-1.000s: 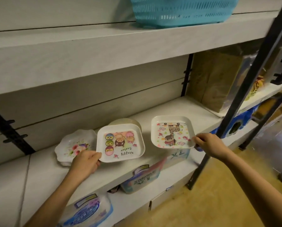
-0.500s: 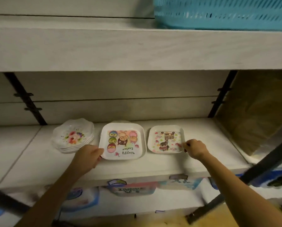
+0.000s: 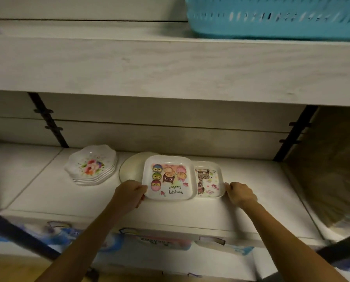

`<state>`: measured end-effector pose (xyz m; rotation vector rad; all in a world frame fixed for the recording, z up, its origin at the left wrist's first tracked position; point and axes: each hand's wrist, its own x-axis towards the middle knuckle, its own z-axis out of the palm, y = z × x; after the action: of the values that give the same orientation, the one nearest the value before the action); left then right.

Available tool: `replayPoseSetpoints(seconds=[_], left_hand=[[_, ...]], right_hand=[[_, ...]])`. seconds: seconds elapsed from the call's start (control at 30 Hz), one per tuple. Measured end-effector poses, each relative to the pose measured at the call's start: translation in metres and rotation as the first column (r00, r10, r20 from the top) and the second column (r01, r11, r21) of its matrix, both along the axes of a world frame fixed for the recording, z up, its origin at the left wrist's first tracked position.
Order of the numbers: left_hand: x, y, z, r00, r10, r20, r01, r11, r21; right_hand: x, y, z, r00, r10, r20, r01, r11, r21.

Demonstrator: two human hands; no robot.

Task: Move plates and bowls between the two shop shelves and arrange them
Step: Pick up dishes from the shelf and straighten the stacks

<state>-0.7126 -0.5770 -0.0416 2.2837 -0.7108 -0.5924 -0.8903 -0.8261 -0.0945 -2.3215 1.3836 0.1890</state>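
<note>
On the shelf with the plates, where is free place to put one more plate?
Bare shelf lies right of the giraffe plate, up to the brown box, and left of the floral stack. The front strip before that stack is free too. The middle is crowded: the owl plate overlaps the giraffe plate and round plate.

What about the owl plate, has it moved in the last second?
Yes. The owl plate slid right, away from the flowered plate stack, and now overlaps the giraffe plate.

Owl plate overlaps giraffe plate, right of stacked plates.
</note>
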Motion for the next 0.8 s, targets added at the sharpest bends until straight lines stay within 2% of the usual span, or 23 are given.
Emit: replayPoseSetpoints(seconds=[0.43,0.67,0.8], left_hand=[[-0.019,-0.102,-0.03,0.995,-0.045,-0.092,0.057,0.989,0.136],[-0.023,-0.112,-0.037,0.994,-0.109,0.013,0.103,0.967,0.234],[-0.023,-0.093,-0.029,0.987,-0.121,0.104,0.093,0.965,0.245]], right_hand=[[-0.057,-0.017,0.026,0.966,0.057,0.253,-0.031,0.994,-0.105],[-0.058,-0.008,0.035,0.961,0.182,0.209,-0.151,0.976,-0.154],[-0.046,0.001,0.042,0.948,0.299,0.107,-0.275,0.941,-0.194]])
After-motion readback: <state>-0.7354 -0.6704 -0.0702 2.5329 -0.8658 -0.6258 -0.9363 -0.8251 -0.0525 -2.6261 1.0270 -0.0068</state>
